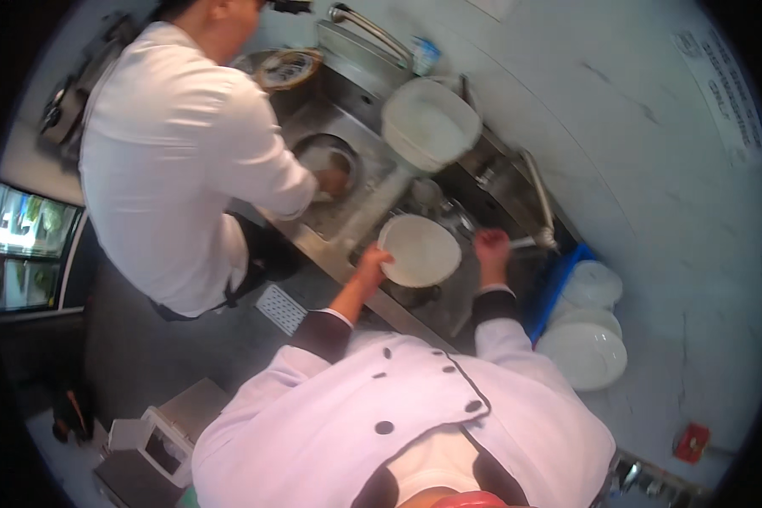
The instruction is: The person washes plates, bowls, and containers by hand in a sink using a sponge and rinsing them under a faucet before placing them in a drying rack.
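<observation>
My left hand [374, 265] grips the rim of a round white bowl [421, 251], which it holds tilted over the right-hand steel sink basin. My right hand [492, 246] is raised to the right of the bowl, apart from it, near the end of a faucet [540, 209]; its fingers look curled, and whether they hold anything is not clear. Glassware and other dishes [427, 193], partly hidden, lie in the basin behind the bowl. A large white plastic tub [432, 124] sits at the back, between the two basins.
At the left, a person in a white jacket [184, 146] works with a hand in a round metal bowl [349, 149] in the other basin. White plates [584, 352] stand in a blue rack [555, 295] at the right. The sink's steel front edge [394, 314] runs before me.
</observation>
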Demonstrator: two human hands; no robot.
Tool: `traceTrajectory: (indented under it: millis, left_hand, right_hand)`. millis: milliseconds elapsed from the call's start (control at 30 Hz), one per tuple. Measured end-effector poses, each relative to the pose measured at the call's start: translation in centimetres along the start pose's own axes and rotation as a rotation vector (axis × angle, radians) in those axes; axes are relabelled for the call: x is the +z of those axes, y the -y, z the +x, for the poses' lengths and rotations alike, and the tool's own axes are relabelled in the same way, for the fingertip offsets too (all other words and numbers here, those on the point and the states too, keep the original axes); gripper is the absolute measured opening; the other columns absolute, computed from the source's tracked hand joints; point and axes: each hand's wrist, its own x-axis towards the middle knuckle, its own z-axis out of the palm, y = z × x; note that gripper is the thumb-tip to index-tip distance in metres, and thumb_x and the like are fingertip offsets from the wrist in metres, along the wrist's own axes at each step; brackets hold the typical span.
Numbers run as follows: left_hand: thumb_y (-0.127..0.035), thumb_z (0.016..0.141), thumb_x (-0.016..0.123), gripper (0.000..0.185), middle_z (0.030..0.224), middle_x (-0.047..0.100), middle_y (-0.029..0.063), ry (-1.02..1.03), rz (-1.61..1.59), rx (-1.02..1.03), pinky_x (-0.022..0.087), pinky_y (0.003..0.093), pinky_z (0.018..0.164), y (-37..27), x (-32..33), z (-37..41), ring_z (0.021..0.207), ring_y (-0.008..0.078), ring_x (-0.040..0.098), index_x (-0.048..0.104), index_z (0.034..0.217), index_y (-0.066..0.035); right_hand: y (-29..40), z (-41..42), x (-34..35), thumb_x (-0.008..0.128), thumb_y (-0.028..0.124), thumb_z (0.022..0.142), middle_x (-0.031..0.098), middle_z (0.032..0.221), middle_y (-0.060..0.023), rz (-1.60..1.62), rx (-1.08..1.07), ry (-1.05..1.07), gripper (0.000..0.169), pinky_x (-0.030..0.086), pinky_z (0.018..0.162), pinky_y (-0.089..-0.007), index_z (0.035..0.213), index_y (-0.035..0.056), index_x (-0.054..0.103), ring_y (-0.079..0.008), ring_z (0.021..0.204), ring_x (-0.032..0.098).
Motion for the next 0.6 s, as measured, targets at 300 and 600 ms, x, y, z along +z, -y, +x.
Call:
traceTrajectory:
  millis: [300, 600]
  left_hand:
    - [-0.016, 0.067, 0.056, 0.065, 0.116, 0.058, 0.0096, 0.105, 0.089, -0.024, 0.051, 0.0378, 0.089, -0.4, -1.3, 1.5, 0.103, 0.0239, 0.061, 0.049, 0.131, -0.004]
    - [-0.019, 0.064, 0.059, 0.066, 0.115, 0.056, 0.0116, 0.129, 0.085, -0.021, 0.046, 0.037, 0.094, -1.7, -0.4, 1.5, 0.107, 0.0249, 0.056, 0.049, 0.127, 0.001]
  right_hand:
    - [2.9, 0.4, -2.6, 0.045, 0.006, 0.09, 0.059, 0.1, -0.0197, 0.138, 0.226, 0.608, 0.021, 0.049, 0.086, -0.0427, 0.101, -0.007, 0.057, -0.0308, 0.099, 0.056]
    - [-0.8, 2.7, 12.9, 0.043, 0.031, 0.096, 0.063, 0.111, -0.0241, -0.636, 0.247, 0.046, 0.047, 0.052, 0.088, -0.041, 0.116, -0.0094, 0.055, -0.0343, 0.103, 0.062]
